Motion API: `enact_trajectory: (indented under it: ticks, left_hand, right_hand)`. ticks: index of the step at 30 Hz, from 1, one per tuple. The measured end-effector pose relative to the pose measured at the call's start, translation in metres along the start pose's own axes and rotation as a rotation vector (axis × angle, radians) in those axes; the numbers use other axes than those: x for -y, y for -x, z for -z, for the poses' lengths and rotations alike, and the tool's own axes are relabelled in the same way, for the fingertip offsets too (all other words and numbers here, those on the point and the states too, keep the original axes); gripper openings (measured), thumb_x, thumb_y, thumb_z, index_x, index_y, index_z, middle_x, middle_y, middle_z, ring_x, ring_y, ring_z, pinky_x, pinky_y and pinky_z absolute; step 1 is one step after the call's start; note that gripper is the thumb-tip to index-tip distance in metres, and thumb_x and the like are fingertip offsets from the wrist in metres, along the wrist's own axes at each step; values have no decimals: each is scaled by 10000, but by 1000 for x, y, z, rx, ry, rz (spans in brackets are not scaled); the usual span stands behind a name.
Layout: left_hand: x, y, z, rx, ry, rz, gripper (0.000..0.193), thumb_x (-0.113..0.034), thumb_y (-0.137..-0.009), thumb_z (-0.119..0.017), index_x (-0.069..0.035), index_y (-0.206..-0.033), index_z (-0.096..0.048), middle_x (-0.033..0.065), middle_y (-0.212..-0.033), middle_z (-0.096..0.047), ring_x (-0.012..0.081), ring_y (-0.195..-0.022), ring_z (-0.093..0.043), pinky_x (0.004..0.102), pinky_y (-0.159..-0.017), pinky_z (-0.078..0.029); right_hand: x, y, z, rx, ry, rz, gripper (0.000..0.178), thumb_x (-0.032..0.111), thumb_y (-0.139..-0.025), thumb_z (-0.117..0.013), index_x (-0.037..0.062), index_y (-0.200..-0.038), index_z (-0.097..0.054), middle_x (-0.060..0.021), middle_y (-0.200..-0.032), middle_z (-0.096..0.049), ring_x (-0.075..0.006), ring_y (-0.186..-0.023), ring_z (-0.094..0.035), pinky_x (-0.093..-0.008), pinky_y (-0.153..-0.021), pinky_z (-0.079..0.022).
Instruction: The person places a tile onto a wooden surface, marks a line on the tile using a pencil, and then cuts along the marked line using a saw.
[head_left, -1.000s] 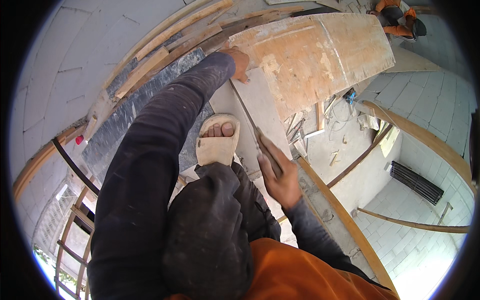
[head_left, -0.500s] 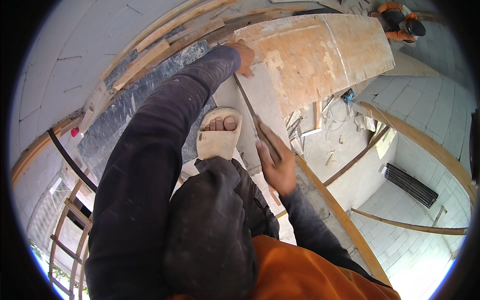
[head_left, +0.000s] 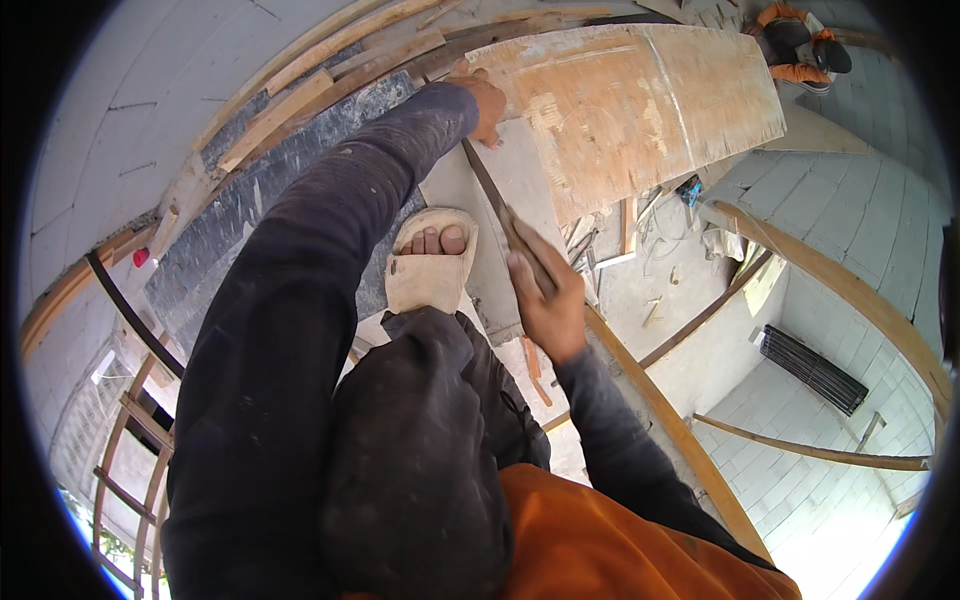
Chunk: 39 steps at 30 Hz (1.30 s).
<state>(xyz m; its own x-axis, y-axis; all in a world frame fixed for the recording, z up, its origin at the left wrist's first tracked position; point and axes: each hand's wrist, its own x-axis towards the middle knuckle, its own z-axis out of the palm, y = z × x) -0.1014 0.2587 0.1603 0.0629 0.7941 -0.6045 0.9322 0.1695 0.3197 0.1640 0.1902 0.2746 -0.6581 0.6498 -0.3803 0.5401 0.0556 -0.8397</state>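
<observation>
Closer together now, the two hands have less space between them than a second ago: the right hand is a bit further up, and the long thin tool is up with it. Think of a clock laid over the view. The right hand is near three o'clock, close to the middle, with its fingers wrapped around the near end of the tool. The left hand is at twelve o'clock, on the far end of the pale grey board. I cannot tell if it pinches anything, because the wrist and sleeve hide its underside. The tool lies over the grey board and points to eleven o'clock, running under that wrist. It looks like a saw seen on its edge, but I cannot be sure.

A foot in a cream slipper is just beside it, near ten o'clock. Worn plywood sits at one o'clock.

I think the tool is light and stiff, though its thin part may bend and be sharp. The thick near end seems the best place to hold. The board looks stiff and flat, maybe dusty and slippery, so pressing with a wide palm should help.
</observation>
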Motion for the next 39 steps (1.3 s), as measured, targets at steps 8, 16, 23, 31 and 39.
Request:
enact_trajectory:
  ticks: [8, 16, 23, 31, 39]
  left_hand:
    - [24, -12, -12, 5, 23, 5, 606, -555, -827, -808, -30, -1129, -792, 221, -1170, -739, 385, -1406, -450, 542, -1162, -237]
    - [0, -13, -1, 14, -18, -21, 596, -551, -828, -808, -41, -1135, -793, 238, -1212, -711, 379, -1364, -487, 596, -1194, -228]
    - [15, -2, -16, -33, 54, 42, 603, -551, -844, -797, -45, -1173, -783, 224, -1179, -735, 358, -1343, -519, 583, -1191, -236]
    - [-4, -5, 3, 17, -2, -17, 634, -551, -859, -784, -17, -1201, -759, 258, -1312, -659, 389, -1338, -513, 551, -1167, -289]
    - [11, 2, -13, 26, 25, 17, 647, -555, -865, -783, -4, -1202, -752, 240, -1269, -668, 400, -1331, -511, 529, -1138, -358]
  right_hand:
    - [27, 69, 23, 18, -2, -104, 451, 68, -1024, -646, -21, -1461, -579, -207, -1462, -639, -312, -1349, -632, -373, -1123, -481]
    - [-16, -35, -19, -36, 1, 44, 423, 151, -1026, -656, 25, -1428, -618, -244, -1320, -703, -362, -1250, -688, -369, -1044, -522]
    - [20, 74, 26, 70, -12, -95, 479, 72, -1026, -634, -46, -1481, -537, -244, -1478, -606, -333, -1391, -587, -391, -1158, -446]
    - [-22, -36, -10, 8, -80, -19, 447, 148, -1043, -681, -54, -1433, -594, -200, -1371, -698, -218, -1235, -669, -324, -1085, -494]
    - [23, 135, 57, 81, 51, -166, 504, 45, -1015, -649, -57, -1493, -526, -216, -1457, -643, -318, -1366, -620, -358, -1183, -416]
